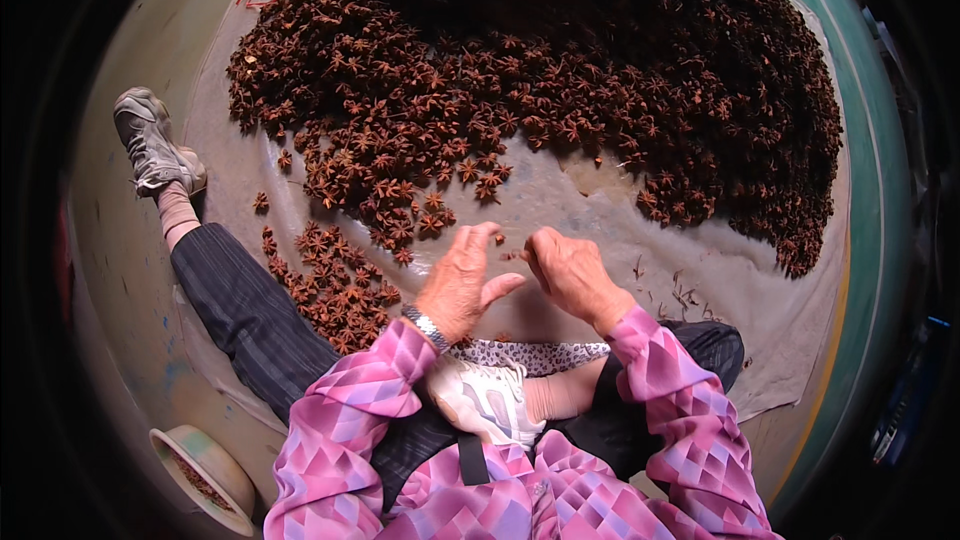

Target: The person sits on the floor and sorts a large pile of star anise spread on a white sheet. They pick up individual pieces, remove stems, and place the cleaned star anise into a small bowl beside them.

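My left hand, with a metal-band watch at the wrist, is held over the sheet with thumb and fingers apart and nothing visible in its grasp. A small brown piece of star anise is just beyond its fingertips. Facing it, my right hand has its fingers curled downward. A motion-blurred brown bit is at those fingertips; whether they pinch it cannot be made out. Left of my left hand lies a small heap of star anise. The large pile of star anise spreads in front of both hands.
A pale plastic sheet lies under the pile. Thin stems are scattered at right. My outstretched leg borders the small heap, and my white shoe is tucked in front. A basin with brown bits stands lower left.
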`<state>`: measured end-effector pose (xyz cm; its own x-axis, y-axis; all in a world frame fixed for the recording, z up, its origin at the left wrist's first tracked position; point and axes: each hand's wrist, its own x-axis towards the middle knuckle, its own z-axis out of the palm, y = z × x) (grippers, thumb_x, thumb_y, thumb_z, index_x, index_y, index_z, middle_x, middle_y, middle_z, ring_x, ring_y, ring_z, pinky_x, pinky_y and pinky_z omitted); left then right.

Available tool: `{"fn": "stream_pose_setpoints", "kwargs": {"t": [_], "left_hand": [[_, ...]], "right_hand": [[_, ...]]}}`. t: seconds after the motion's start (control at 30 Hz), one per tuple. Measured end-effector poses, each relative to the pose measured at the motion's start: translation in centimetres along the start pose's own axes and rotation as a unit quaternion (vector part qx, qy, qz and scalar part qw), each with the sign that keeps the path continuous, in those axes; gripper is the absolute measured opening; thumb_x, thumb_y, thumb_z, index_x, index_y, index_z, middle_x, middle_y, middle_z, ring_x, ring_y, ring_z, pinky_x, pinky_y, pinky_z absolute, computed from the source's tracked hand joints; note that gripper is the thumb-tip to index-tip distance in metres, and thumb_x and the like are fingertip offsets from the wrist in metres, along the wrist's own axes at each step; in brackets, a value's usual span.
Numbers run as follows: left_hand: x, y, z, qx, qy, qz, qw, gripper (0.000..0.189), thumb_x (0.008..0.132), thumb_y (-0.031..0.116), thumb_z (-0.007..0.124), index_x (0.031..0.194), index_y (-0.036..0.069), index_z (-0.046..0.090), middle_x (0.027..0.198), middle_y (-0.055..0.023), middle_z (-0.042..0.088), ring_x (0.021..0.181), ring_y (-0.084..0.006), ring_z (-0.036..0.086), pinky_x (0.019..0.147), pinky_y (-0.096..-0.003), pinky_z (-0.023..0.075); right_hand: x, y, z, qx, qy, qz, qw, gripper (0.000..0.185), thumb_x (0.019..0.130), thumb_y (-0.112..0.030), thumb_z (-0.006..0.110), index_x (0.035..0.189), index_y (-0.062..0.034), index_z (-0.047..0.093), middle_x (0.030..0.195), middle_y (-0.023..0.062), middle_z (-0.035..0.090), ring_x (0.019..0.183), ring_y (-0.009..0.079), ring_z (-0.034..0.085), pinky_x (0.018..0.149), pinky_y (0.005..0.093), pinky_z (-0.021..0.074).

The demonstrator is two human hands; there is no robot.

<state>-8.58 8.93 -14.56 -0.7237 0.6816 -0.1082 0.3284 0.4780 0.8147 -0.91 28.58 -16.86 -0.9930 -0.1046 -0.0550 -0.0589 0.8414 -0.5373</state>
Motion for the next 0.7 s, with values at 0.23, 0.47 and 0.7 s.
{"fn": "stream_pose_setpoints", "kwargs": {"t": [0.23, 0.47, 0.7], "left_hand": [[-3.0, 2.9, -2.0, -0.159, -0.162, 0.028, 0.974, 0.015, 0.097, 0.012, 0.062, 0.093, 0.001, 0.053, 0.075, -0.0142, 0.061, 0.067, -0.0285, 0.062, 0.065, -0.038, 0.05], [-3.4, 2.1, -3.8, -0.464, -0.02, -0.237, 0.853, 0.011, 0.108, 0.016, 0.047, 0.116, 0.007, 0.045, 0.082, 0.0005, 0.058, 0.061, -0.0028, 0.047, 0.054, -0.018, 0.0403], [-5.1, 5.0, -3.1, -0.676, -0.144, -0.344, 0.636, 0.024, 0.104, 0.012, 0.045, 0.126, 0.013, 0.036, 0.075, -0.0033, 0.049, 0.057, -0.0099, 0.041, 0.05, -0.0252, 0.0339]], "right_hand": [[-8.1, 4.2, -5.5, -0.25, -0.086, 0.114, 0.958, 0.011, 0.086, -0.008, 0.061, 0.094, -0.0034, 0.055, 0.086, 0.0141, 0.06, 0.079, 0.0315, 0.066, 0.067, 0.0422, 0.054], [2.7, -7.3, -6.1, 0.16, -0.059, -0.023, 0.985, 0.039, 0.091, -0.035, 0.073, 0.105, -0.0016, 0.059, 0.092, 0.0151, 0.065, 0.074, 0.0333, 0.066, 0.065, 0.0418, 0.0544], [-1.7, -7.2, -4.9, -0.006, 0.005, -0.151, 0.988, 0.027, 0.089, -0.025, 0.071, 0.079, -0.0093, 0.05, 0.069, 0.0062, 0.054, 0.062, 0.025, 0.061, 0.054, 0.0387, 0.0492]]}}
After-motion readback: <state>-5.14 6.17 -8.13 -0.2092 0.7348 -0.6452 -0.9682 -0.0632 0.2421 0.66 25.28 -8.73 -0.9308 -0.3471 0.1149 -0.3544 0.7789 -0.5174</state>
